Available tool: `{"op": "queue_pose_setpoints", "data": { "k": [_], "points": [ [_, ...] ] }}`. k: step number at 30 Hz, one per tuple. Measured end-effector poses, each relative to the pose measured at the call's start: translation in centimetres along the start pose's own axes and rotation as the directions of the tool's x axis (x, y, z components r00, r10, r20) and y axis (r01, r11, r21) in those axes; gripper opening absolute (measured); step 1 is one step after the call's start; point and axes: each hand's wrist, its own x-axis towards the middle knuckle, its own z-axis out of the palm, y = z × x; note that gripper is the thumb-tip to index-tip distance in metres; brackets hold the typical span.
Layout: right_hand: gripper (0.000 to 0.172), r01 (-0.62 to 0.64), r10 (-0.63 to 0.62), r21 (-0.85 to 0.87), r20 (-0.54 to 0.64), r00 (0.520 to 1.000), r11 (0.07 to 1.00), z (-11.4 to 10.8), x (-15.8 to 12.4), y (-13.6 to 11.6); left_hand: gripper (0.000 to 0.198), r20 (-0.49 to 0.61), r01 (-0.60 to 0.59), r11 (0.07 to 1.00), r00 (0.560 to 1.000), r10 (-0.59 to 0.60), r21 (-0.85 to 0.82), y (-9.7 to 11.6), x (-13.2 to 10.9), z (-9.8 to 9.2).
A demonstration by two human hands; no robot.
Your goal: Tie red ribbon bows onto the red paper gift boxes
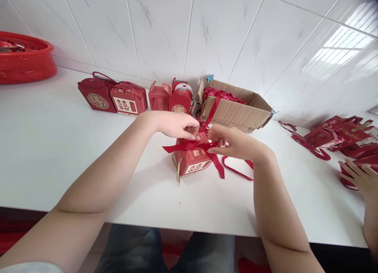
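Bright here; my fingers (191, 122) read fairly sharp. Window reflection (339, 41) glares on wall (189, 33), upper right. Soft shadows on bench (165, 214). Edges stretched.

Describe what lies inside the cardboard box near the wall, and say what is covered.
A heap of red ribbon shows inside the cardboard box, one strip hanging over its front side. Whatever lies beneath the heap, and the box's bottom, cannot be seen.

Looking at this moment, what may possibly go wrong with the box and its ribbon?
The red ribbon across the box might slip crooked if the left hand and right hand pull unevenly. A loose strand beside the right forearm could snag on it. Another ribbon hanging over the carton, close to the hands, may tangle.
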Motion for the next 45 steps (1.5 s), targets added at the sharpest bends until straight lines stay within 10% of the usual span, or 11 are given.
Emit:
{"op": "queue_pose_setpoints", "data": {
  "k": [11,26,33,45],
  "points": [
    [0.012,0.089,-0.090,-0.008,-0.134,0.987,0.996,0.3,0.4,0.1,0.048,-0.036,0.029,1.000,0.999,-0.028,0.008,-0.1,0.7,0.5],
    [0.048,0.202,-0.202,-0.003,-0.046,0.978,0.979,0.9,0.7,0.5,0.044,0.026,0.018,0.999,1.000,-0.016,-0.050,-1.3,0.5,0.0],
    [0.048,0.178,-0.178,-0.002,-0.016,0.984,0.984,0.9,0.6,0.2,0.033,-0.035,-0.226,0.958,0.974,0.224,-0.178,-1.2,1.0,0.3],
    [0.046,0.128,-0.128,0.005,-0.027,0.991,0.992,0.8,0.6,0.0,0.044,0.025,-0.071,0.982,0.997,0.076,-0.173,-1.8,1.6,0.7]
  ]
}}
